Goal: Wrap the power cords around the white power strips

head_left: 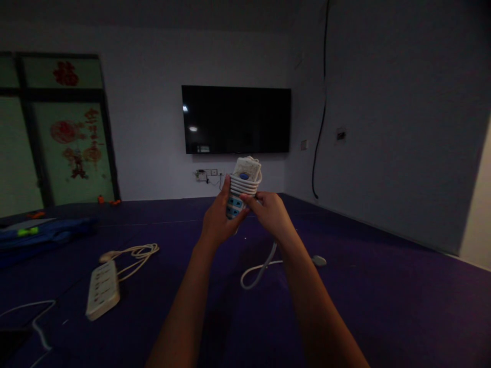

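Raised in front of me is a white power strip point(247, 166) with blue sockets and a blue oval switch. Its white cord point(244, 186) is wound several times around the strip below the switch. My left hand point(220, 217) grips the strip from the left side, thumb and fingers closed around it. On the right, my right hand point(270, 210) is closed with its thumb against the strip and the lowest cord turns. From there a loose loop of the cord hangs to the floor, ending at a white plug point(318, 261).
On the purple floor point(368, 296) at left lies another white power strip point(103, 289) with a loosely coiled cord. Blue cloth point(57, 232) lies farther left. A thin white cable point(38, 327) is near the lower left corner. A TV point(236, 120) hangs on the far wall.
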`<state>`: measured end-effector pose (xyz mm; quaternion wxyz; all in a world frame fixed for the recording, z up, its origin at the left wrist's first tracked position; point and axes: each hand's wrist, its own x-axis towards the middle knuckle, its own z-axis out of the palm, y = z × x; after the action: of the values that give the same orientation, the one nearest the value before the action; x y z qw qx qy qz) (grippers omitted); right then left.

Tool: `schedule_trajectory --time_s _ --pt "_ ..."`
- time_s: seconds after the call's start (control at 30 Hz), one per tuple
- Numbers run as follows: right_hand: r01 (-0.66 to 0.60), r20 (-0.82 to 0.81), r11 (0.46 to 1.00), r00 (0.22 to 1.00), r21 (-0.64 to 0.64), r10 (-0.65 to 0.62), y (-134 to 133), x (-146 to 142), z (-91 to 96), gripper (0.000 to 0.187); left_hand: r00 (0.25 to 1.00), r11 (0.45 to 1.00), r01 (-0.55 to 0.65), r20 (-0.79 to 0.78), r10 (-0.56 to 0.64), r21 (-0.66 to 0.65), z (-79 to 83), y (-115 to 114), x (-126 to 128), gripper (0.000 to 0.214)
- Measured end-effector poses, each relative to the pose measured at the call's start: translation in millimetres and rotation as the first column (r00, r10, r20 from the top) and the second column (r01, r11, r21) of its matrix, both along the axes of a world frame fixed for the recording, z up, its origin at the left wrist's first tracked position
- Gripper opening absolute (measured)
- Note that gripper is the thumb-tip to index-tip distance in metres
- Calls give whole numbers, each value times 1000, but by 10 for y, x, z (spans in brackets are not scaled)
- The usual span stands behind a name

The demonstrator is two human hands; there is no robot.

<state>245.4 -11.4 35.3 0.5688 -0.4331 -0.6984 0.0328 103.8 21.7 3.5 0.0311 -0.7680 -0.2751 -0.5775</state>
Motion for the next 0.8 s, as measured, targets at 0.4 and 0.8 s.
schedule_trajectory --time_s 0.4,0.8 --pt "38 10 998 999 49 -39 -22 -9 5 46 911 913 395 172 -376 -97 -39 56 43 98" --pt "-344 -328 911 908 -228 261 9 -7 -28 40 946 964 258 220 -239 -62 -58 93 62 91"
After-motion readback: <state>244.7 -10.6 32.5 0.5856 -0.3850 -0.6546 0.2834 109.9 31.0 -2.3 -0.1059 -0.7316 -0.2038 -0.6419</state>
